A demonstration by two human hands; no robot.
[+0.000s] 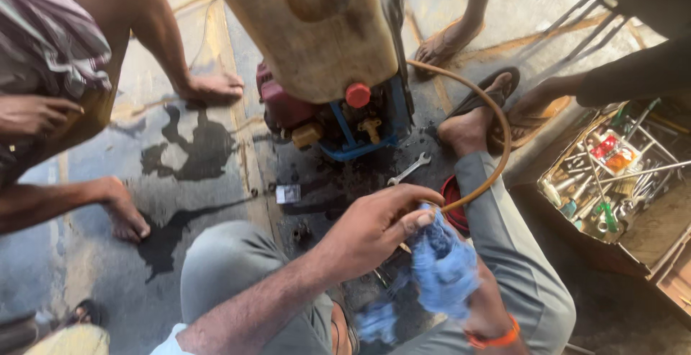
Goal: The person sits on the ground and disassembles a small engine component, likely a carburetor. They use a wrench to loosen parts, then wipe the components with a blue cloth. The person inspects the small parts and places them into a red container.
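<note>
Left hand (pixel 374 229) pinches the end of a tan hose (pixel 497 121), fingers closed on it at frame centre. Right hand (pixel 479 304) at 5 o'clock of it grips a blue rag (pixel 443 265), bunched against the hose end. Hose arcs up toward 1 o'clock, to the small engine (pixel 338 121) under a tan tank (pixel 317 31). Spanner (pixel 409 169) on the floor between. Open toolbox (pixel 619 175) at 3 o'clock.

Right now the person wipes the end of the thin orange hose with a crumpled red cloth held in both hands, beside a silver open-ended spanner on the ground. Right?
Not quite: the head view shows the crumpled cloth is blue, not red. The rest stands: left hand, right hand, thin orange hose, silver spanner.
</note>
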